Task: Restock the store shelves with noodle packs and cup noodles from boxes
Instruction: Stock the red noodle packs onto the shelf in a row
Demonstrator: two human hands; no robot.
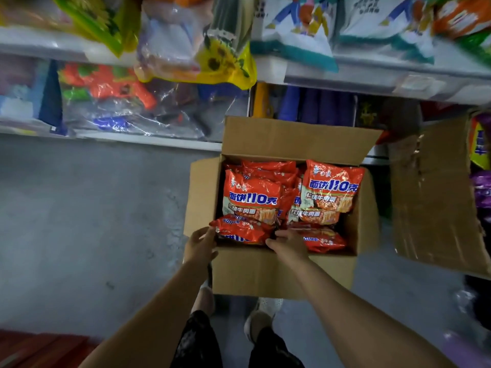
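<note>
Both hands reach into the open cardboard box (281, 272) on the floor: the left hand (200, 245) and right hand (288, 244) grip opposite ends of one red noodle pack (240, 231) at the box's near edge. Beyond it more red noodle packs (332, 187) fill the box. Farther off, shelves (148, 140) carry bagged goods.

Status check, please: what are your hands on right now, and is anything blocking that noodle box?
Left hand and right hand holding one red noodle pack by its ends. Open cardboard box still holds many packs. Flaps open, nothing blocking.
</note>
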